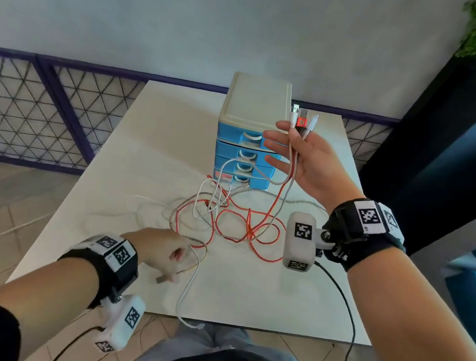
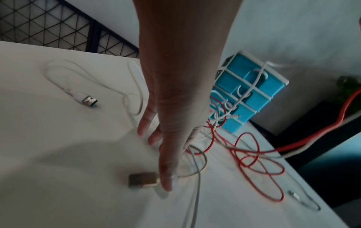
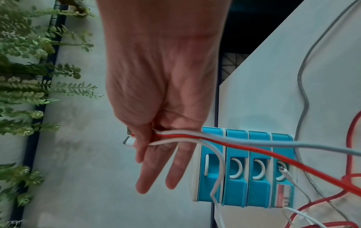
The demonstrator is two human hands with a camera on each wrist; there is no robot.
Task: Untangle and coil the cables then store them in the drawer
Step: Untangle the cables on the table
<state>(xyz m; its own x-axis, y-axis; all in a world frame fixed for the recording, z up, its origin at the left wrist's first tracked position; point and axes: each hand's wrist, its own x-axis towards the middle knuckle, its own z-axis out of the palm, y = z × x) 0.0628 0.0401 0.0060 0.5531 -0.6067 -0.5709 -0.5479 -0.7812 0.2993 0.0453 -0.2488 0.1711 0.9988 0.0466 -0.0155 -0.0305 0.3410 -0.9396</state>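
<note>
One drawer unit with four blue drawers, all closed, stands at the far middle of the white surface. Four cables: one red cable, one braided metal cable and two white ones, tangled in front of the unit; exact count of whites in the pile is hard to tell. Right hand is raised in front of the unit, thumb and forefinger pinching three cable ends, plugs pointing up, other fingers straight and spread. Left hand is low on the near left of the surface, fingertips pinching the braided cable just behind its gold plug. A loose white plug lies apart on the left.
</note>
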